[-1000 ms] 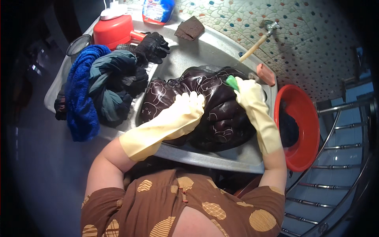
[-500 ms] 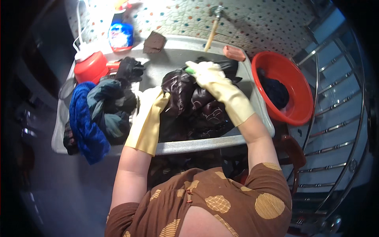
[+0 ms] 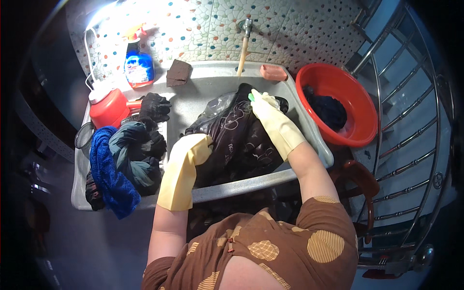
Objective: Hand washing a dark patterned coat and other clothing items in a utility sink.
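A wet, dark garment [image 3: 229, 137] with pale printed outlines lies bunched in the grey sink [image 3: 212, 194]. My left hand [image 3: 195, 149], in a cream rubber glove, is closed on the near left edge of the cloth, its fingertips partly hidden in the folds. My right hand [image 3: 268, 112], gloved alike, presses on the far right part of the garment. From its fingers sticks out a small green thing [image 3: 251, 97], mostly covered by the glove, so its kind is unclear.
Twisted blue [image 3: 108, 169] and grey-green cloths [image 3: 130, 150] hang over the sink's left end, beside dark gloves [image 3: 154, 107] and a red scoop [image 3: 108, 107]. A spray bottle [image 3: 139, 67], brown block [image 3: 178, 73] and pink soap [image 3: 273, 73] line the back; a tap [image 3: 245, 29] hangs above. At right stands a red basin [image 3: 362, 118].
The dark garment is spread further, showing more of its printed side. My left hand has moved nearer me, and my right hand has slid right with the green thing. The view has shifted slightly.
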Tool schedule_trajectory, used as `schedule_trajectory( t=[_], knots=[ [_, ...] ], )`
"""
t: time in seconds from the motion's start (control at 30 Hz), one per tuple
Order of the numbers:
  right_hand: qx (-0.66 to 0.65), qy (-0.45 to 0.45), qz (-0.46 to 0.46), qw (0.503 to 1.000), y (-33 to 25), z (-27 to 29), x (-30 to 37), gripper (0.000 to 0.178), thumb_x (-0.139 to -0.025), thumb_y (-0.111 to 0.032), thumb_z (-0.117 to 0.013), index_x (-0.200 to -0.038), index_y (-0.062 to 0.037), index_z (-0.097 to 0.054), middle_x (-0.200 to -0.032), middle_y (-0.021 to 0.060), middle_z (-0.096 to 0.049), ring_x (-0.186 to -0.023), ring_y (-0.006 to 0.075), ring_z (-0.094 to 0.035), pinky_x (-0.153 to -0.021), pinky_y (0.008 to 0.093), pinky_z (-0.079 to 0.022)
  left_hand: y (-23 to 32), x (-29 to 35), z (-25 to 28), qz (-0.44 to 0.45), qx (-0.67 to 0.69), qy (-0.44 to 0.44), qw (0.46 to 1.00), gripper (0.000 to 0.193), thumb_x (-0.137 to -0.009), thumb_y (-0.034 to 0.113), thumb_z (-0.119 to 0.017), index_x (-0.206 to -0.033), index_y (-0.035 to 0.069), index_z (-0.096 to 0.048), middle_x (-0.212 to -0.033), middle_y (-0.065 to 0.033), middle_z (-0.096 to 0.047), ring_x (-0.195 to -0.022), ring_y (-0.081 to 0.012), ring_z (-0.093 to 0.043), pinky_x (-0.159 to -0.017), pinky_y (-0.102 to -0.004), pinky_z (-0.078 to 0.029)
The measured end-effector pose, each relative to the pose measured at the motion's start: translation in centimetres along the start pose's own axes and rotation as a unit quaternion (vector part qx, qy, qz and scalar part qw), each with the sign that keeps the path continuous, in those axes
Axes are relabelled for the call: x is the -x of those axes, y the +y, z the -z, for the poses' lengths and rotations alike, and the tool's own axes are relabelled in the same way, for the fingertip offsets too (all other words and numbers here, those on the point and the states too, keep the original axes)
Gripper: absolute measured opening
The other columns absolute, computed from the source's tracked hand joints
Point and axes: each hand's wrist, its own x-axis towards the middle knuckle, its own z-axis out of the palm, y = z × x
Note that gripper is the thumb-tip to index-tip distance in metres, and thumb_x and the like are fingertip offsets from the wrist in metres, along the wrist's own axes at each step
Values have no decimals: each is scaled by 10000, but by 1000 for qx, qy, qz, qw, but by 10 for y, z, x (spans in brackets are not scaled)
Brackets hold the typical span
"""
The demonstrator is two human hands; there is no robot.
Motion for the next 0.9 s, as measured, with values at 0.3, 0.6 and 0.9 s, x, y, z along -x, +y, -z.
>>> schedule_trajectory(
  t=[0.3, 0.6, 0.9],
  knots=[
    [102, -33, 302, 947, -106, 28, 90, 219, -950, -309, -512, -1078, -164, -614, -971, 154, -645, -893, 319, -672, -789, 474, -532, -16, 2, -36, -26, 88, 135, 987, 100, -710, 178, -675, -800, 144, -702, -726, -87, -656, -687, -294, -655, -619, -387, -508],
    [-151, -64, -112, 980, 80, -2, -51, 570, -928, -263, -595, -1476, -277, -439, -1246, 147, -615, -1154, 352, -596, -984, 437, -477, 0, -13, -2, -33, 54, 120, 991, 256, -817, 351, -658, -919, 131, -743, -820, -126, -715, -815, -309, -702, -741, -385, -549],
    [-136, 50, -20, 989, 46, -25, 14, 526, -955, -270, -544, -1468, -223, -437, -1301, 161, -609, -1096, 388, -636, -929, 478, -511, 12, -27, 22, 174, 109, 287, 936, 450, -961, 377, -492, -1029, -30, -674, -974, -223, -692, -917, -329, -689, -825, -413, -510]
  ],
)
